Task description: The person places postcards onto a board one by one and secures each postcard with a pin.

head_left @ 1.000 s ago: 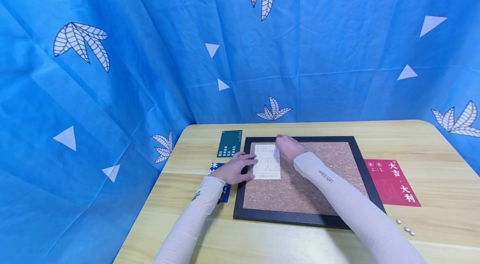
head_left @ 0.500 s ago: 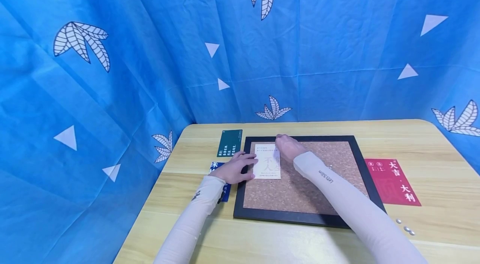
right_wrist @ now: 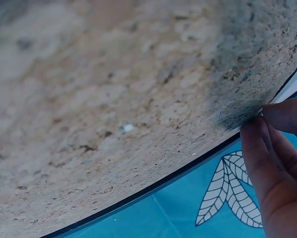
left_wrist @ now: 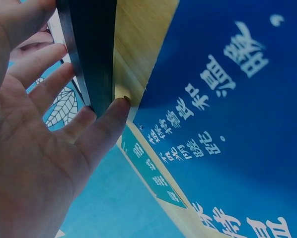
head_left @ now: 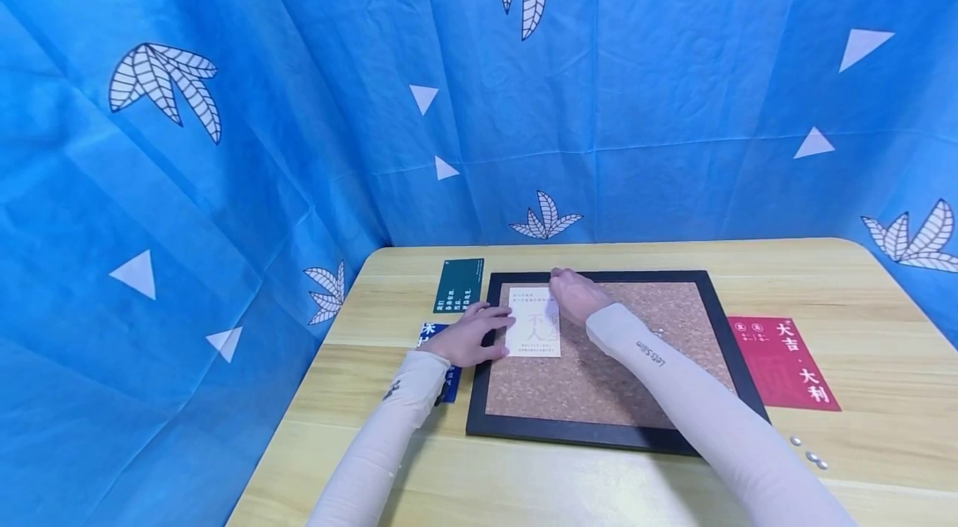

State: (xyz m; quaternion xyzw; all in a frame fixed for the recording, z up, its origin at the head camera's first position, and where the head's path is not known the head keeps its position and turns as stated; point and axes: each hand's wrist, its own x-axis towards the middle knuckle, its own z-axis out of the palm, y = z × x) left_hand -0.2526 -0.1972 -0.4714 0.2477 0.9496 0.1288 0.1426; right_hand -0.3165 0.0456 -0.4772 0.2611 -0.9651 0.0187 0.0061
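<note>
Nothing has moved; both hands (head_left: 470,336) hold the white card (head_left: 533,322).

Bright, even light fills the head view, with soft, short shadows under both forearms on the wooden table (head_left: 861,294) and no glare. Wide-angle distortion bows the blue backdrop (head_left: 224,136) at the edges. The left wrist view is dim and shadowed, its blue card (left_wrist: 228,99) tilted but legible. In the right wrist view the cork board (right_wrist: 113,99) blurs at close range, darkening near the fingertips (right_wrist: 272,124).
</note>
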